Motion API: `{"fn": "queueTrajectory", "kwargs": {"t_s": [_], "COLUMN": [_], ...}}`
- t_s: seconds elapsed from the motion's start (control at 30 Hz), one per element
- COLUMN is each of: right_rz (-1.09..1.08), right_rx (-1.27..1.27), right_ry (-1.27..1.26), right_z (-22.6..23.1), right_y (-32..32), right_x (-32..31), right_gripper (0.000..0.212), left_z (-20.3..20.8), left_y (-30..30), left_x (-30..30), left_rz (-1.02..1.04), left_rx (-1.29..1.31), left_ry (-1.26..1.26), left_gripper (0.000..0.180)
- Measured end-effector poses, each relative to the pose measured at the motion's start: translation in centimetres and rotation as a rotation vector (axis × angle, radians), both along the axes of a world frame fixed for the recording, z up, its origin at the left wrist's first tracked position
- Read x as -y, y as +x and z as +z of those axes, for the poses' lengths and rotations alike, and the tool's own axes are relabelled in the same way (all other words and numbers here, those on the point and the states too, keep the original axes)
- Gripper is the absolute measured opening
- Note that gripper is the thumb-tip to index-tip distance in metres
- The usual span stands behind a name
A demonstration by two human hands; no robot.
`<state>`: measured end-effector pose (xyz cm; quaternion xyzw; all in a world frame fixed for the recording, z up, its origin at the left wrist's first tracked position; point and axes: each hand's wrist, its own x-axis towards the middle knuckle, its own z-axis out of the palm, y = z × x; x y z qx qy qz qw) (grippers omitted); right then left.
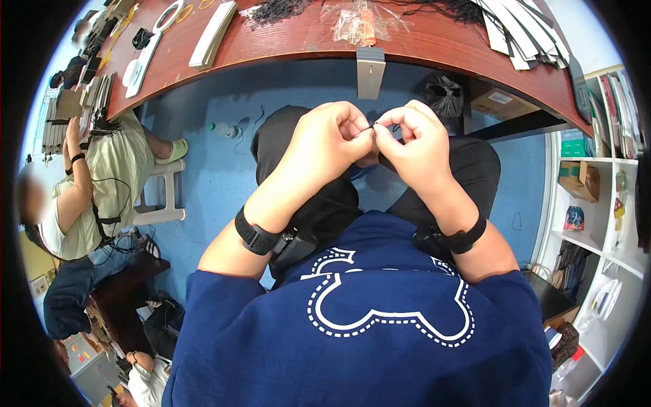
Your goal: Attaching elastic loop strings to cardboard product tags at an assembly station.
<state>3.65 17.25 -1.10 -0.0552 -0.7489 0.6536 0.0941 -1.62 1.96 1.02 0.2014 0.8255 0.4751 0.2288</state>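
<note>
Left hand [324,142]: pinching small dark piece [372,127] before desk [291,46]
Right hand [417,150]: pinching it too
Black strands [279,11]: lying on desk

legible text: none | white label [501,98] on cardboard box [494,110]: too small to read

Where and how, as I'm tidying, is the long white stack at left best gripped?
Grip the long white stack by its near end, probably with the left hand once free, from the wearer's side, pinching across its long edges: it is narrow and points away, that end near the front of the table.
</note>
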Motion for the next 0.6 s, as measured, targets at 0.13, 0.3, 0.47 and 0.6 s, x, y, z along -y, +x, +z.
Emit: {"fn": "queueTrajectory", "kwargs": {"t_s": [0.13,0.3,0.47,0.6], "right_rz": [-0.072,-0.073,-0.095,-0.097], "right_rx": [-0.367,-0.256,-0.273,-0.27], "right_ry": [0.548,0.389,0.366,0.337], "right_z": [1.07,1.39,1.37,1.52], "right_y": [0.47,0.67,0.63,0.76], "right_x": [-0.29,-0.23,0.11,0.54], "right_gripper": [0.007,0.007,0.007,0.011], "left_z": [0.42,0.43,0.29,0.06], "left_y": [0.32,0.38,0.48,0.57], "left_x": [0.35,0.47,0.33,0.12], "left_rz": [0.078,0.071,0.114,0.18], "left_rx": [0.47,0.438,0.387,0.368], "left_ry": [0.432,0.469,0.466,0.476], "left_gripper": [0.01,0.011,0.011,0.009]}}
